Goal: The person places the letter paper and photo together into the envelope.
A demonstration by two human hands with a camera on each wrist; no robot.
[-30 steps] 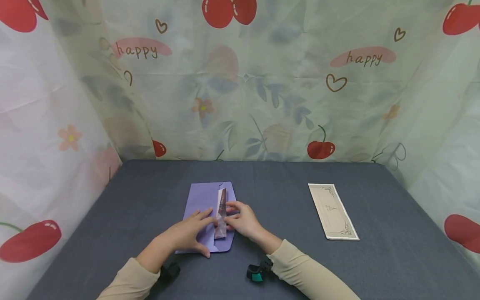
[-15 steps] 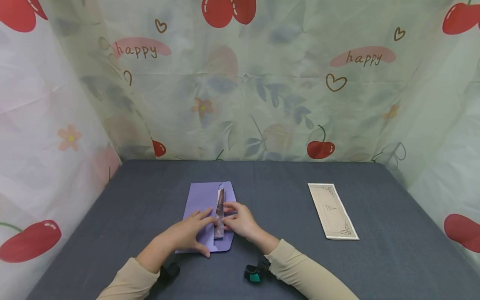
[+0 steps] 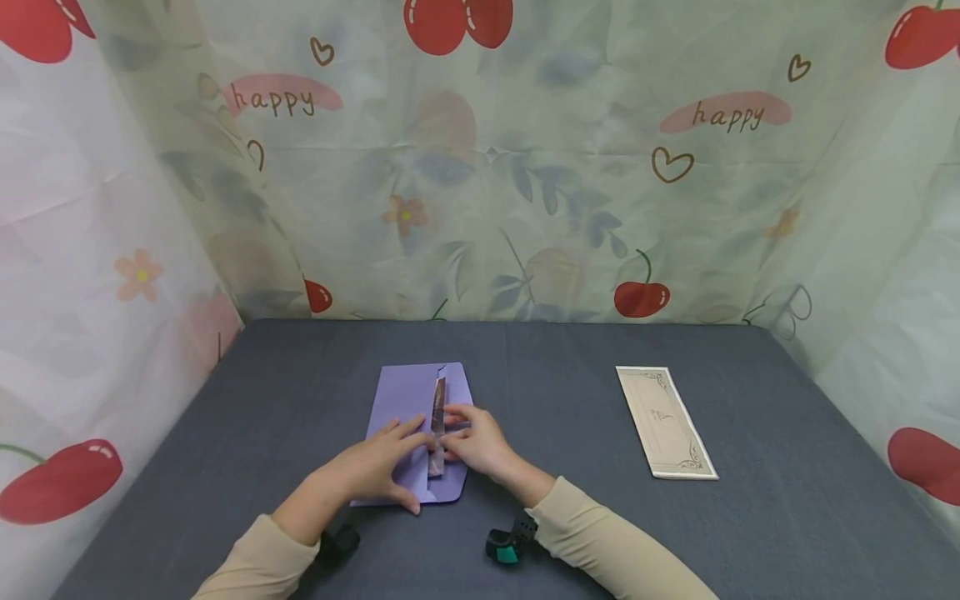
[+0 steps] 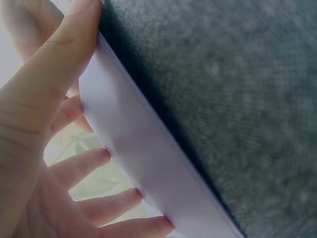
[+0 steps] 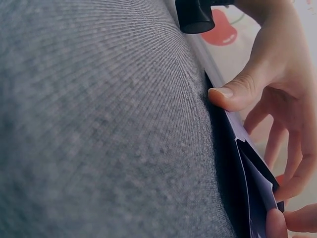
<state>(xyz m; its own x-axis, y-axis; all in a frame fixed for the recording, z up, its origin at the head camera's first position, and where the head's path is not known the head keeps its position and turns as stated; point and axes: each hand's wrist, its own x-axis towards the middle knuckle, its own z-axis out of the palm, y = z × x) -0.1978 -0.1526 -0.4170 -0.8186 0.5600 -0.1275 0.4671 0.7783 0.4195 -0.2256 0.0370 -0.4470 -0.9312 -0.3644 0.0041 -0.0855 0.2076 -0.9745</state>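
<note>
A purple envelope (image 3: 401, 387) lies on the left half of the table, its flap to the right. From its open side sticks a narrow strip of a printed card (image 3: 438, 404), brown and pale pink; the rest is hidden inside. My left hand (image 3: 378, 462) rests spread on the envelope, fingertips near the opening and thumb at the near edge. In the right wrist view a left fingertip touches the envelope's (image 5: 240, 131) raised opening edge. My right hand (image 3: 483, 442) pinches the card's outer edge between thumb and fingers, over the flap.
A beige folded paper (image 3: 667, 425) with ornamental corners lies at the right of the dark grey table (image 3: 555, 375). Black wrist devices (image 3: 504, 546) hang under both forearms. A printed curtain (image 3: 487, 208) closes off the back and sides.
The card has slid left into the envelope, so a narrower strip shows. My right hand has moved slightly left with it, while the left hand stays in place.
</note>
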